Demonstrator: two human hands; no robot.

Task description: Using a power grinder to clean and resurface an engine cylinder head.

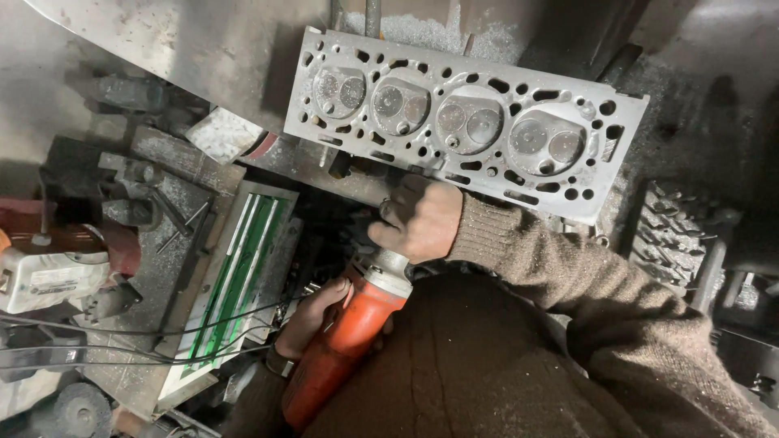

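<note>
- Brown wool sleeves fill the near part of the view.
- Orange power tool (pixel 345 345) sits close to the body, slanting up toward the grey metal block.
- Left hand (pixel 312 316) is curled around the orange body of the tool, fingers wrapped tight on it.
- Right hand (pixel 418 217) is closed in a fist over the silver head of the tool, right at the near edge of the block. What the fingers press on under there is hidden.
- Grey metal block (pixel 466 122) lies flat beyond the hands, long and full of holes, with four round hollows in a row. Its near edge touches the right hand.
- Little open room is left around the hands: a green and white tray (pixel 235 284) sits just to the left, black cables (pixel 122 337) run across it, and dusty tools crowd the far left.
</note>
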